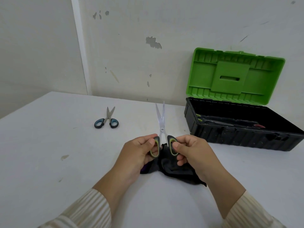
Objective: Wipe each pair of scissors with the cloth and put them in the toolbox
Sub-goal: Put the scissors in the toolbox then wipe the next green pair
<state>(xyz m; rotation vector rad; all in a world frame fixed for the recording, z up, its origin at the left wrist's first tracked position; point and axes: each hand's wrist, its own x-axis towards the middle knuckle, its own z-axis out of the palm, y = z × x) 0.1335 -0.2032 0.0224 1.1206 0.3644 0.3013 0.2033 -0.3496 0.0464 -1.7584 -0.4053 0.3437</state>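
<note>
Green-handled scissors (161,120) point away from me with the blades slightly apart. My left hand (139,151) grips the left handle loop and my right hand (190,151) grips the right one. A dark cloth (174,168) lies bunched on the table under both hands. Blue-handled scissors (107,120) lie on the table at the left, blades a little open. The toolbox (243,135), black with an upright green lid (233,76), stands open at the right; several tools lie inside.
The white table (49,153) meets a scuffed white wall (131,55) at the back. Its left edge runs diagonally at the far left. Striped sleeves cover both forearms near the bottom of the view.
</note>
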